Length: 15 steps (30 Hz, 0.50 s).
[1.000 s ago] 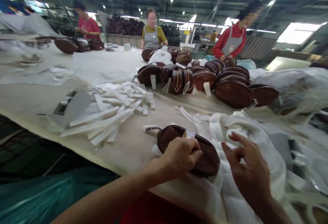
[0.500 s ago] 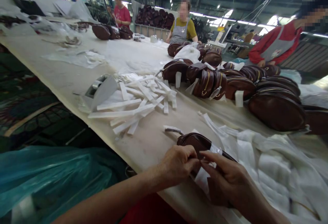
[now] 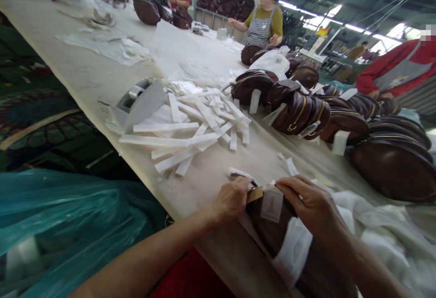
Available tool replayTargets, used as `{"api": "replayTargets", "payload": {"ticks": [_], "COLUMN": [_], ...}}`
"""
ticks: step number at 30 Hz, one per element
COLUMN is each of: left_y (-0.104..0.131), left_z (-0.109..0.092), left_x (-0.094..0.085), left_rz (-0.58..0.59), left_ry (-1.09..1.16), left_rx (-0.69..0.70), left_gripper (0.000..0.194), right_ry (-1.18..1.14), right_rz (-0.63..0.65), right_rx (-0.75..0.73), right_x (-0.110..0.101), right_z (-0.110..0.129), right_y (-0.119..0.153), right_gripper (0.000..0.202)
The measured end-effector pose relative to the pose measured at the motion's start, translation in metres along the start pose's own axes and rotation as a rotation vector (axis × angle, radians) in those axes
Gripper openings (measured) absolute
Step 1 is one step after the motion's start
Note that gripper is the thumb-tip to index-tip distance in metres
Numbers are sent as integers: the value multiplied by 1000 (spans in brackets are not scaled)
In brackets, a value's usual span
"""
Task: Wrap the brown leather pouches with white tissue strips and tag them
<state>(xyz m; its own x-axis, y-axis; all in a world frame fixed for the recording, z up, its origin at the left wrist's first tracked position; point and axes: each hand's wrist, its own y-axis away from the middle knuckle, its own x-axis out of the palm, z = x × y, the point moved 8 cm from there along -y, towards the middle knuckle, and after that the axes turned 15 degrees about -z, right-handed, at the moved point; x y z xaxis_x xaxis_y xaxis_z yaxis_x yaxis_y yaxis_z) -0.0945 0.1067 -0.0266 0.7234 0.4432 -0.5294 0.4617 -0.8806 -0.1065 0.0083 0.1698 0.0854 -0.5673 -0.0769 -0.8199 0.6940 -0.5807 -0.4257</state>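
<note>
A dark brown leather bag [image 3: 267, 232] lies in front of me on the table, partly under my hands. My left hand [image 3: 235, 198] is closed at its far end, beside a tan tab [image 3: 255, 195] and a strap end wrapped in white. On the bag rests a small clear plastic packet [image 3: 271, 205]. My right hand [image 3: 311, 202] pinches at the packet's upper edge, with thumb and forefinger together. A white wrapping strip [image 3: 295, 248] goes around the bag below the packet. My right wrist and forearm hide part of the bag.
White strips [image 3: 190, 139] lie piled beside a tape dispenser [image 3: 136, 100]. Several finished-looking brown bags [image 3: 391, 161] stand in a row at right. White wrapping material [image 3: 384, 243] is heaped near my right arm. Teal plastic [image 3: 78, 225] hangs below the table edge. Co-workers stand across the table.
My hands have moved apart, the left to the bag's far end and the right to the packet's edge. The bag's packet and white strip now show. The view has shifted down and left.
</note>
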Motion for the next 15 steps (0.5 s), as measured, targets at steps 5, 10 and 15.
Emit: {"api": "replayTargets", "payload": {"ticks": [5,10,15], "left_y": [-8,-11,-10], "left_z": [-1,4,9], "left_x": [9,8,12], "left_rz": [94,47,-31], "left_ry": [76,110,99], "left_rx": [56,40,17], "left_gripper": [40,34,26], "right_ry": [484,487,-6], "right_rz": [-182,-292,115], "right_rx": [-170,-6,84], "right_x": [-6,-20,42], "right_z": [-4,-18,-21], "right_y": [-20,-33,-18], "right_gripper": [26,27,22]}}
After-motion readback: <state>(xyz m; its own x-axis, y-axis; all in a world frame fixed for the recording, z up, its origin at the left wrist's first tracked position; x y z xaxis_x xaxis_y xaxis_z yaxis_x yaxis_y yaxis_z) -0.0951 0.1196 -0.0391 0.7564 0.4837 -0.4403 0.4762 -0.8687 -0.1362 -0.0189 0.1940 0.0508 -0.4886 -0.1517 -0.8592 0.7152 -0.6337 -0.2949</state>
